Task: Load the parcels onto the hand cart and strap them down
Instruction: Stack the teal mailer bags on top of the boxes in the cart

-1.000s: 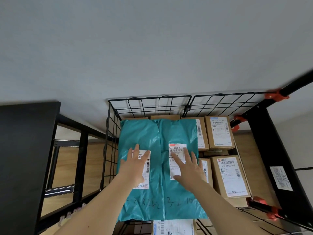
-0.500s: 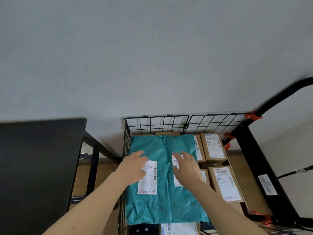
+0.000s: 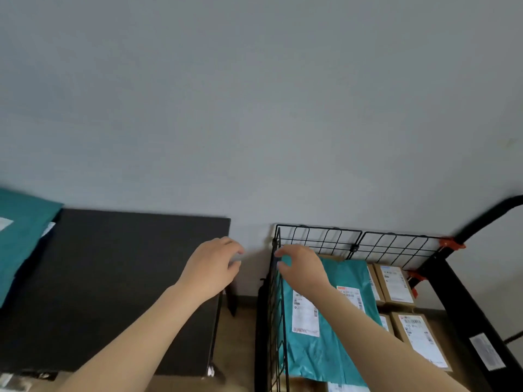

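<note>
Floor [image 3: 240,335]: wood-look, seen only in the gap btwn table and cart.
Table [image 3: 113,278]: black top, left of scene, near-left part cut off by frame. Clutter [image 3: 25,377] at its near edge is blurred, not identifiable.
Cart [image 3: 274,321]: right of scene, black wire sides, loaded; near end cut off.
Bag [image 3: 319,352]: teal, lies flat on top of the load at the cart's left side, white labels up, print unreadable. Right forearm covers part of it.
Cartons [image 3: 396,284]: brown, right of bag, labels up, packed close. Layers below hidden.
Sticker [image 3: 486,352] on cart's right rail, unreadable.

Left hand [image 3: 213,267]: over table's far-right corner, fingers loosely bent, grasping nothing.
Right hand [image 3: 304,267]: above bag's far-left corner, just inside the wire side, fingers loosely bent, nothing held. Fingertips blurred; contact w/ wire cannot be told.

2nd bag [image 3: 22,236]: teal, far left on table, mostly out of frame.
Clips [image 3: 450,244]: orange, at far-right corner of the wire.
Handle [image 3: 486,219]: black, rises far right, top cut off.
Wall [image 3: 254,108]: plain grey, fills upper half.
</note>
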The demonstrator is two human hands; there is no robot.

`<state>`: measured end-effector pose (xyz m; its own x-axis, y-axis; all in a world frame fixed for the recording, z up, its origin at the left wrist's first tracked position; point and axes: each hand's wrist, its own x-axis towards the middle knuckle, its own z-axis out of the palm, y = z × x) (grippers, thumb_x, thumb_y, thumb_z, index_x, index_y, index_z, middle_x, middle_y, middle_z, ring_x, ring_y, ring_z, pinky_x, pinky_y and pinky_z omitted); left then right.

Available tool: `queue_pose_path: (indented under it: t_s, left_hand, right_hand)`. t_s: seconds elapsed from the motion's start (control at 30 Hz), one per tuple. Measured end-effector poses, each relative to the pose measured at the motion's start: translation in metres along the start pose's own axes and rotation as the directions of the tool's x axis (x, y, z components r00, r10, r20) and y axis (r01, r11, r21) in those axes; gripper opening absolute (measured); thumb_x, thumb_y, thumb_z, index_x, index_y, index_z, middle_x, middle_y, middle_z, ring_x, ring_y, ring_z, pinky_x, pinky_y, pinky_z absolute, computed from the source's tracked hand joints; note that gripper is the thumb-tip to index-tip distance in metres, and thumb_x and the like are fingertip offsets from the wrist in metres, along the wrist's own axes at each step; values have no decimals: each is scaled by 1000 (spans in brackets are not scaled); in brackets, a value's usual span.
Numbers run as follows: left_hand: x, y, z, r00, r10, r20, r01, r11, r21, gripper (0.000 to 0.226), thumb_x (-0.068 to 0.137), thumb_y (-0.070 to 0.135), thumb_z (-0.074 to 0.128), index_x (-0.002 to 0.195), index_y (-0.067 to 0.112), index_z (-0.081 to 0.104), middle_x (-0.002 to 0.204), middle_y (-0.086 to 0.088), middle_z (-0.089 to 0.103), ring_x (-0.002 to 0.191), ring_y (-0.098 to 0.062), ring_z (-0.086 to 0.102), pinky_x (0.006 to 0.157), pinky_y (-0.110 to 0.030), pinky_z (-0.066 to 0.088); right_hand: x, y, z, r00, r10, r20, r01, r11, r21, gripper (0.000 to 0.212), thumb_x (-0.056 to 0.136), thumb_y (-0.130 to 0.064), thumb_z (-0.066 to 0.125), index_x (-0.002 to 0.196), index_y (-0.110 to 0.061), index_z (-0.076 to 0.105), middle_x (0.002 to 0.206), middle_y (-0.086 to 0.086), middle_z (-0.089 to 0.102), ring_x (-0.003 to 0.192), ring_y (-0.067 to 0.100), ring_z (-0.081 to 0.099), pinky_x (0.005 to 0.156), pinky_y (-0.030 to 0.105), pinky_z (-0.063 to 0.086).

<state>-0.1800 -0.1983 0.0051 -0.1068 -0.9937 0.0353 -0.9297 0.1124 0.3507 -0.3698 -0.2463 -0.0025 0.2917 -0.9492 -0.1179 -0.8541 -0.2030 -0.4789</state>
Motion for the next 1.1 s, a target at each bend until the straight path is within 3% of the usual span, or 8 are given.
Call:
queue_pose_path:
  t_s: [0.43,0.83,1.1]
  left_hand:
    - [-153,-145,-83,953,-260,-156,253,965,-64,30,93,28,54,123,29,57,129,15,54,107,-4,56,93,-19,44]
    - [-250,-296,-115,795,-588,-150,566,807,-167,29,93,30,53,122,29,55,128,14,52,109,-5,53,91,-21,42]
    - [-232,-409,-149,705,-693,-150,679,721,-141,30,90,29,55,121,27,56,129,11,51,117,-7,48,98,-24,38]
  right_hand:
    - [-33,-185,74,986,-151,71,142,983,117,26,92,-18,50,113,-25,65,119,-7,65,110,12,58,91,23,45]
    - [3,-344,180,873,-363,326,345,932,115,27,91,-16,51,113,-23,66,114,-6,66,107,11,59,93,23,45]
    - [95,-426,241,841,-311,444,264,950,165,28,92,-14,51,116,-19,64,120,-2,64,110,16,59,95,26,45]
